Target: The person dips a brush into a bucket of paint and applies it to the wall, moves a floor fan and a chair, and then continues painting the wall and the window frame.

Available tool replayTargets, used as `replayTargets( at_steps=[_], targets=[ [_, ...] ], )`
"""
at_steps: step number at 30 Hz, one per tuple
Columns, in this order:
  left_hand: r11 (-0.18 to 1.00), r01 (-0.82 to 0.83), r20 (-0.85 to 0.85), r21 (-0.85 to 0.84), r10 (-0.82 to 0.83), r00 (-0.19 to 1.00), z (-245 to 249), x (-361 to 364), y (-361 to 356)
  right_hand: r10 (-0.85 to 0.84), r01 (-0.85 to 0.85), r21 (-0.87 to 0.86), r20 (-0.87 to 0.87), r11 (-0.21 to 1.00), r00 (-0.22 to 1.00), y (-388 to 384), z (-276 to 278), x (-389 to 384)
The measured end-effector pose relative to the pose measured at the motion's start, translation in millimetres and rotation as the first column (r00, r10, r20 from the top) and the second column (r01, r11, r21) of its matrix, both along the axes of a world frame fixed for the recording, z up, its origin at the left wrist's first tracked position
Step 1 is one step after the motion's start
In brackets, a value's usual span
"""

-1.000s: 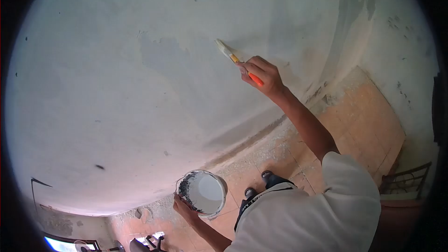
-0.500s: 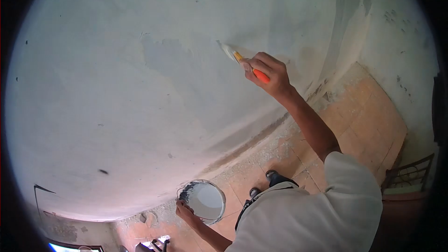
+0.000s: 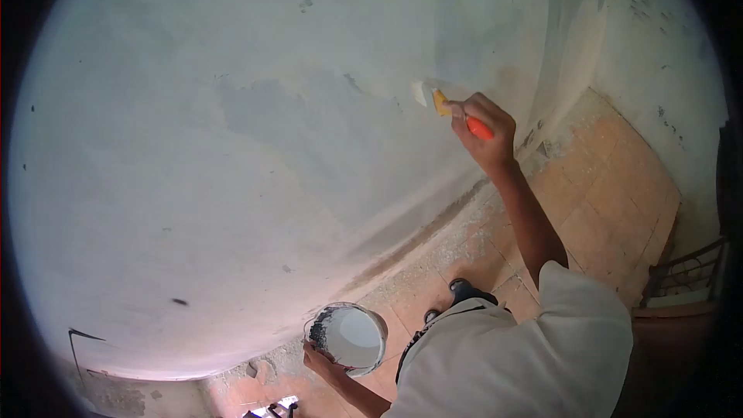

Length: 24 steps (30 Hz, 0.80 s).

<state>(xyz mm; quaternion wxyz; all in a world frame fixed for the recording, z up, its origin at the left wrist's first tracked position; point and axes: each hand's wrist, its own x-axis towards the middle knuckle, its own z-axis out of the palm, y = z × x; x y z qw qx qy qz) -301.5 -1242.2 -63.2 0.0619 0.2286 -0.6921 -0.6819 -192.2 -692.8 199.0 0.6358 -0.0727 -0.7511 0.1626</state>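
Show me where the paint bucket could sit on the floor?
The tiled floor is bare between the wall corner and the metal frame. Around the shoes it is tight, and the strip along the wall's foot is gritty. The left hand holds the paint bucket, the right hand the paintbrush.

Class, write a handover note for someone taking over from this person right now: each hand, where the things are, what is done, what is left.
Right hand: gripping the orange-handled brush, bristles against the wall, near the right corner.
Left hand: holding the paint bucket at its near edge, low in front of the body, above the tiled floor; pale paint inside.
Done: most of the wall looks pale and coated, though patchy, with a greyer patch left of the brush.
Left: the beige strip by the corner and the dirty band along the wall's foot look uncovered.
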Motion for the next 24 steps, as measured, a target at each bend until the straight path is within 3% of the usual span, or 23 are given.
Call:
replayTargets(
  at_steps=[2,4,6,9,11,14,16,18,23,24],
  targets=[
    [1.0,-0.006,0.014,-0.009,0.006,1.0,2.2,3.6,6.6,0.065,-0.066,-0.033,-0.038,0.997,0.997,0.4,-8.4,-4.7],
    [0.994,0.106,-0.02,-0.004,-0.106,0.994,-0.1,3.9,12.1,0.173,-0.176,0.123,0.038,0.977,0.984,8.0,-37.6,-24.9],
    [0.993,0.117,0.005,0.007,-0.117,0.993,2.1,5.7,16.5,0.142,-0.153,0.124,0.089,0.98,0.986,22.8,-78.0,-37.4],
    [0.993,0.116,0.036,0.0,-0.116,0.993,15.5,9.5,32.2,0.108,-0.123,0.103,0.139,0.987,0.984,34.6,-89.1,-26.6],
    [0.994,0.105,0.068,-0.043,-0.102,0.992,17.5,13.4,32.9,0.108,-0.118,0.051,0.159,0.992,0.981,28.4,-75.7,-16.3],
    [0.992,0.128,0.074,0.0,-0.128,0.989,17.4,11.6,35.0,0.134,-0.136,0.089,0.028,0.987,0.991,17.0,-57.2,-22.8],
    [0.988,0.152,0.086,0.004,-0.152,0.985,23.1,11.2,49.1,0.22,-0.232,0.089,0.126,0.969,0.967,27.2,-80.7,-40.3],
    [0.986,0.166,0.082,-0.003,-0.165,0.983,12.8,12.5,51.5,0.207,-0.218,0.05,0.17,0.975,0.963,33.7,-95.1,-31.4],
    [0.985,0.17,0.107,-0.019,-0.167,0.98,16.3,20.1,65.3,0.128,-0.127,-0.025,0.348,0.992,0.929,35.0,-66.3,-22.2],
    [0.983,0.181,0.089,-0.029,-0.177,0.98,23.1,22.9,71.5,0.159,-0.172,0.021,0.285,0.985,0.945,36.0,-53.1,-28.2]
  ],
)
